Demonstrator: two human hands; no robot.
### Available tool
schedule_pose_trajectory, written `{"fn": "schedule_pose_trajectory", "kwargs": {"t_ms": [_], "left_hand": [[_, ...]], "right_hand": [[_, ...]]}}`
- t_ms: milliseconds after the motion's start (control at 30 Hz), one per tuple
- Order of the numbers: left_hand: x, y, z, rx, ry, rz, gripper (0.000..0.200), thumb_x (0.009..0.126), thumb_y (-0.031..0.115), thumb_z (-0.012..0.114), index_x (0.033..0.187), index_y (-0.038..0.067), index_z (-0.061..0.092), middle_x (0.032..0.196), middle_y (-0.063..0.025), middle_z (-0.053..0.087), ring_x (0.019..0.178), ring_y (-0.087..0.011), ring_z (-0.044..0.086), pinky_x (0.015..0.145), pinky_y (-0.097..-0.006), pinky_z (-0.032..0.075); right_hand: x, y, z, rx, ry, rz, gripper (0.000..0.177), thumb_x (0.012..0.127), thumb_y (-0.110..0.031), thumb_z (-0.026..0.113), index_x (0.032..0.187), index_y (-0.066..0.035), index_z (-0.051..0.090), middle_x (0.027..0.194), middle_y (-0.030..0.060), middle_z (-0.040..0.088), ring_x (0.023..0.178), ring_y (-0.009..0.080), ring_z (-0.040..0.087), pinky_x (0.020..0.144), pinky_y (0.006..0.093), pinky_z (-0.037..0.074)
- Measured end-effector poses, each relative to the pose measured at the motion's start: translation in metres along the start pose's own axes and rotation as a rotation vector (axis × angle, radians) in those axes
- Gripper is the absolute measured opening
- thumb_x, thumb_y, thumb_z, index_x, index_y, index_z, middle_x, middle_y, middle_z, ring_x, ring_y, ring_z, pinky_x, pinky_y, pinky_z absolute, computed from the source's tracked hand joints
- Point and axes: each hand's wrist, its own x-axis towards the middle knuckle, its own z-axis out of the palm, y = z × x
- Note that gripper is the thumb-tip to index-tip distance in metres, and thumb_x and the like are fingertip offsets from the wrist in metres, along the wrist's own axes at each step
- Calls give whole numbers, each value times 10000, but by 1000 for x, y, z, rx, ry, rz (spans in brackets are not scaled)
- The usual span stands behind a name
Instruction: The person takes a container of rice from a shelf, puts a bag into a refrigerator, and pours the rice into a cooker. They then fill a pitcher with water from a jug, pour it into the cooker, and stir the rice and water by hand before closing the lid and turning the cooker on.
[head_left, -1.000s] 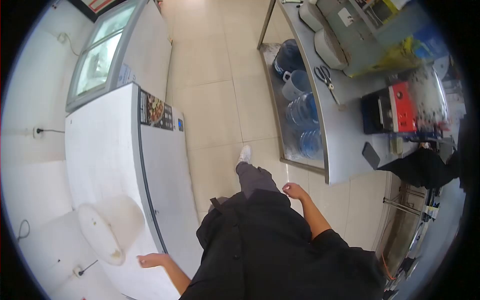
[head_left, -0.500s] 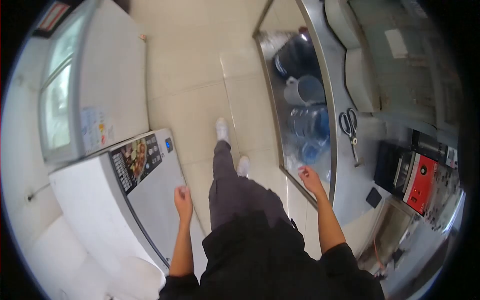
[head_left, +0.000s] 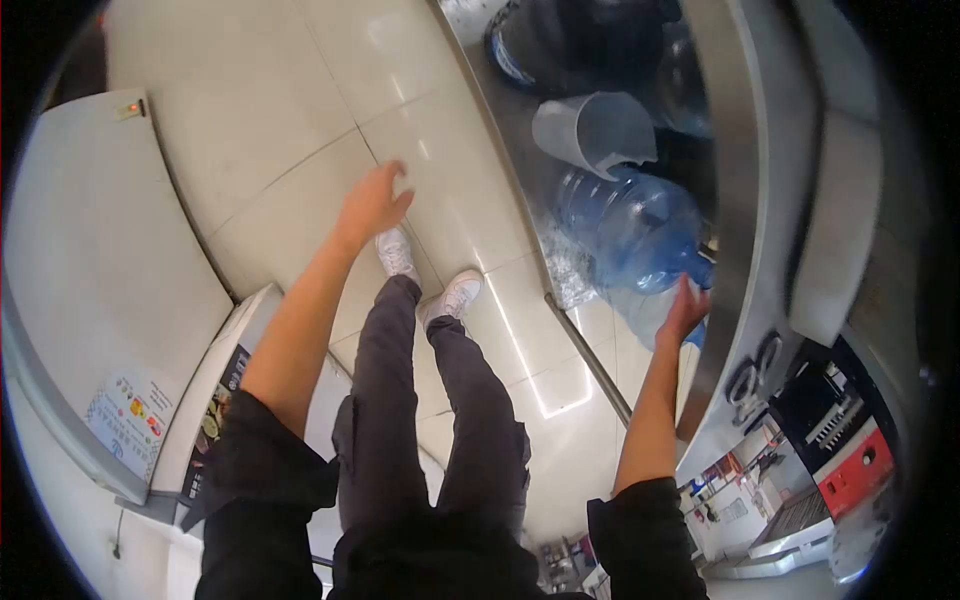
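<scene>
Out over the floor, above the white shoes, my left hand (head_left: 376,205) is held with its fingers apart and nothing in it. My right hand (head_left: 685,312) reaches under the steel counter, at the neck end of a large clear blue water bottle (head_left: 635,225) lying on its side. Its fingers touch or lie close to the neck; the grip itself is partly hidden. Beside that bottle, on the lower shelf (head_left: 515,160), stands a translucent jug (head_left: 590,130). A dark large bottle (head_left: 570,45) lies farther back.
Scissors (head_left: 745,385) lie on the steel countertop (head_left: 745,240) at the right, near a red-fronted appliance (head_left: 858,465). White freezer-like cabinets (head_left: 110,220) stand at the left. A metal bar (head_left: 590,355) of the counter frame runs low by my right forearm.
The view has turned and come closer to the counter. My right hand has moved in under it to the blue bottle. My left hand has swung forward over the floor, its fingers spread.
</scene>
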Motion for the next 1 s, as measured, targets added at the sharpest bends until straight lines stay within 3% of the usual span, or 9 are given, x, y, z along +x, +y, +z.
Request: {"fn": "schedule_pose_trajectory", "kwargs": {"t_ms": [100,233,333,400,500,633,700,833,1000], "left_hand": [[63,44,23,40,-70,189,347,822,203,670,1143,134,555,1053,-138,600,1032,-338,581,883,-434,489],[121,106,71,184,-13,526,457,791,168,665,1233,165,551,1212,-137,538,1180,-322,511,901,-465,485],[152,134,116,357,103,622,553,824,167,628,1356,242,494,1284,-184,508,1202,-368,507,1018,-446,424],[169,140,145,486,284,672,570,827,159,617,1371,274,488,1287,-191,506,1215,-360,497,1038,-434,403],[178,152,167,506,197,539,484,840,158,563,1302,301,563,1318,-149,507,1258,-310,465,1037,-467,360],[171,138,182,243,-46,450,433,836,110,549,1252,222,594,1152,-156,616,1100,-313,587,912,-456,461],[153,115,186,23,-144,387,420,810,75,562,1215,177,609,1037,-158,658,984,-326,639,830,-451,503],[115,78,159,-229,137,393,392,687,-27,576,1054,100,624,920,-171,646,869,-388,619,741,-467,501],[24,15,131,-193,189,161,244,673,-33,617,880,62,531,798,-133,558,771,-331,570,669,-435,458]], "right_hand": [[7,-29,36,-60,190,-9,721,817,-203,774,1381,-9,369,1299,152,501,1101,257,553,905,385,476],[48,12,37,-159,423,-211,615,850,-271,736,1318,1,442,1327,178,513,1120,299,566,979,411,466],[86,26,28,234,317,-419,725,744,-62,805,1312,-50,354,1266,208,512,1103,330,566,968,457,494],[85,7,37,205,374,-360,808,751,-45,785,1358,-72,252,1303,217,473,1113,345,559,978,466,491],[91,13,37,200,355,-416,761,764,-57,766,1362,-39,296,1301,212,493,1117,339,564,1003,461,470],[81,29,27,255,100,-245,516,806,-85,717,1270,20,520,1264,186,571,1117,301,579,1025,441,440],[68,38,34,299,119,-223,384,828,-101,691,1186,19,622,1245,156,605,1113,276,589,1021,422,428],[58,37,40,341,113,-217,401,820,-96,700,1197,8,613,1240,132,608,1118,268,582,1024,405,416],[14,34,44,292,168,-228,409,776,-66,733,1161,-20,606,1232,112,604,1114,260,575,1025,400,413]]}}
